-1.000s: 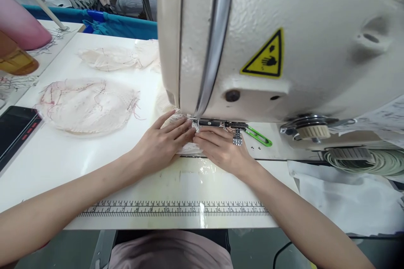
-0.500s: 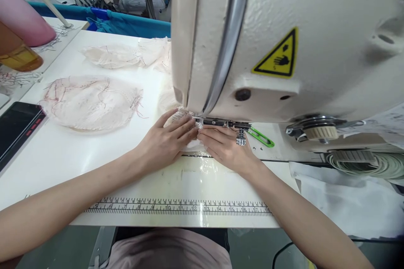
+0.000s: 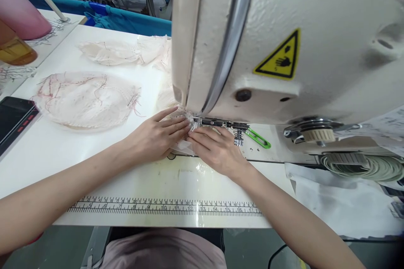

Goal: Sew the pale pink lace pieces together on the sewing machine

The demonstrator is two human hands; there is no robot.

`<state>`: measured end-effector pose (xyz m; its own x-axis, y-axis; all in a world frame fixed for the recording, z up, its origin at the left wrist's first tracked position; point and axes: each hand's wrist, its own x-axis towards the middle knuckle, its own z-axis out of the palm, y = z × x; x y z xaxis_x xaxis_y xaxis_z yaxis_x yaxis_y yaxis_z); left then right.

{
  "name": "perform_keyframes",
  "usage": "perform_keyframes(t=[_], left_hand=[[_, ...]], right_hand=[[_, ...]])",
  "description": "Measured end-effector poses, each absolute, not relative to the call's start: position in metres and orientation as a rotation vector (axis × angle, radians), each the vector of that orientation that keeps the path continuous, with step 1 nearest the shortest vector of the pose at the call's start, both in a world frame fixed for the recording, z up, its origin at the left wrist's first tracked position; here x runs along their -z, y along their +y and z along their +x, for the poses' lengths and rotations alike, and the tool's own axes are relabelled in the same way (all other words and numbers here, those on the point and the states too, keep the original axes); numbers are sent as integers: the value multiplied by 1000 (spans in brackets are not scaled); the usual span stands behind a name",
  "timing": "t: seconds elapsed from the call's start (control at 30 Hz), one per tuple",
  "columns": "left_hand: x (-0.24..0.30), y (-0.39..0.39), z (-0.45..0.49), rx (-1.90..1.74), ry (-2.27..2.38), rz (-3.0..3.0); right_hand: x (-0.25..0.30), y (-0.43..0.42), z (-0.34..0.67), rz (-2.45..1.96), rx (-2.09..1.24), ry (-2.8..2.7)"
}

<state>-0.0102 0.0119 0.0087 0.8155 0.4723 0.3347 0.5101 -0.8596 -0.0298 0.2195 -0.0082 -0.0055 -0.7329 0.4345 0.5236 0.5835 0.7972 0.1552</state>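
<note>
A big cream sewing machine (image 3: 284, 42) fills the upper right. Under its head lies a small pale lace fabric piece (image 3: 180, 146). My left hand (image 3: 158, 136) lies flat on that piece, fingers stretched toward the presser foot (image 3: 197, 122). My right hand (image 3: 217, 151) presses on the same piece from the right, fingers extended and together, tips touching the left hand's tips just in front of the foot. Most of the fabric is hidden beneath both hands.
Several finished pale lace cups (image 3: 83, 98) with red threads lie on the white table (image 3: 63, 155) to the left, more (image 3: 120, 52) farther back. A dark phone (image 3: 12, 117) sits at the left edge, a printed ruler (image 3: 164, 207) along the front, green tweezers (image 3: 257, 138) right of the foot.
Both hands have shifted slightly left and nearer together over the fabric at the presser foot. The view has drifted a little; nothing was picked up or let go.
</note>
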Motion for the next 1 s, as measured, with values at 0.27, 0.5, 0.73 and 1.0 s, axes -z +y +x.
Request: perform_keyframes(t=[0.27, 0.5, 0.73, 1.0], left_hand=[[-8, 11, -8, 482, -786, -2809], [-12, 6, -4, 413, -807, -2761], [-12, -3, 1, 403, -893, -2744], [-12, -13, 6, 380, -890, -2607]], right_hand=[[2, -6, 216, -735, 437, -2499], [3, -8, 218, -791, 391, -2497], [0, -10, 224, -830, 405, -2511], [-4, -9, 229, -829, 372, -2555]])
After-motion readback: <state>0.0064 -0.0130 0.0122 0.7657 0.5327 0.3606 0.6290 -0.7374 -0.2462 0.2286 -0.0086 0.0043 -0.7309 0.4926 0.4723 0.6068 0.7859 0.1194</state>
